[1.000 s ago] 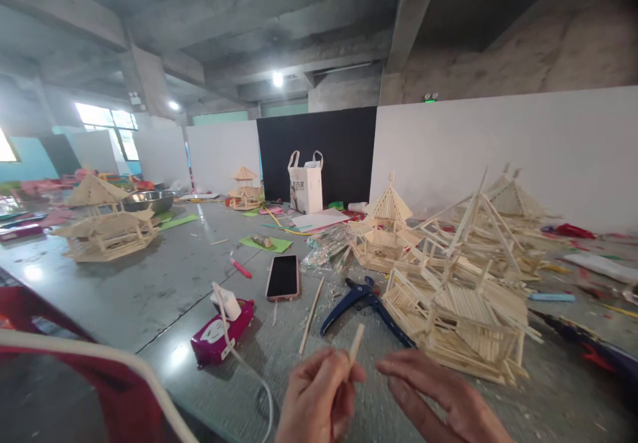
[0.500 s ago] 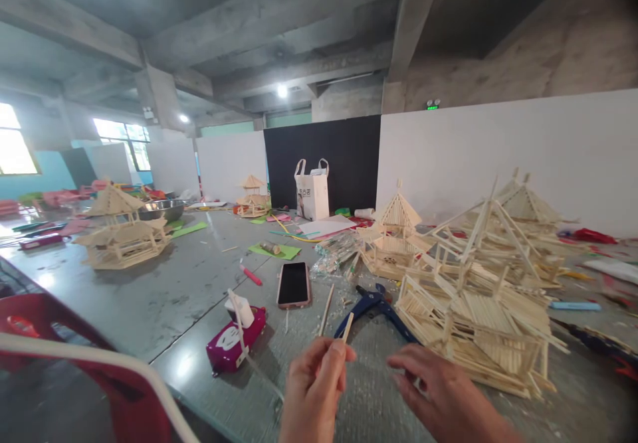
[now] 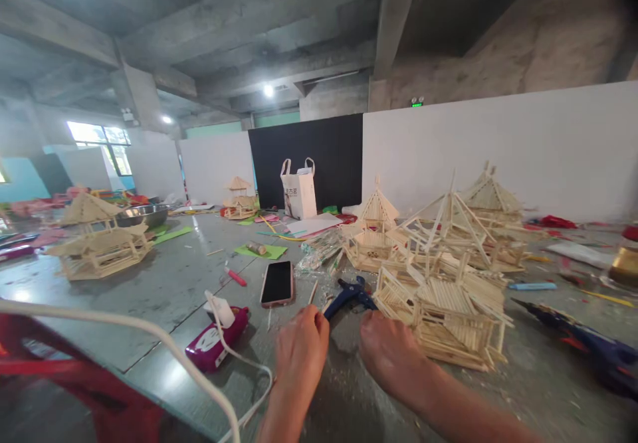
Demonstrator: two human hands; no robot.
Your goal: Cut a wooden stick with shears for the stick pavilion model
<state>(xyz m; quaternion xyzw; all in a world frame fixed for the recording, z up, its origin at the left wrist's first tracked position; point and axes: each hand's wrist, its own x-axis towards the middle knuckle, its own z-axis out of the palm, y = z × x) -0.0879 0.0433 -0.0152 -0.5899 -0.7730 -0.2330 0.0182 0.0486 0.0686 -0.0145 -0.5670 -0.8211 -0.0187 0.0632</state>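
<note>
Both hands are sitting on the table (image 3: 149, 297) right by the cutters (image 3: 349, 295): left hand (image 3: 300, 347) curled closed, maybe on a stick, can't tell; right hand (image 3: 391, 353) knuckles-up, grip hidden.

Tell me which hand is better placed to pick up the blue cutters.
Right, probably. The right hand lies just below the blue cutters, beside their handles. The left hand is close too, but appears closed on a thin stick.

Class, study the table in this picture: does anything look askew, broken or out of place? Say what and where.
Yes. The stick model just right of the right hand looks collapsed: its panels lean and loose sticks jut out at angles, unlike the upright pavilion at far left. Small debris is scattered over the table near the left hand.
</note>
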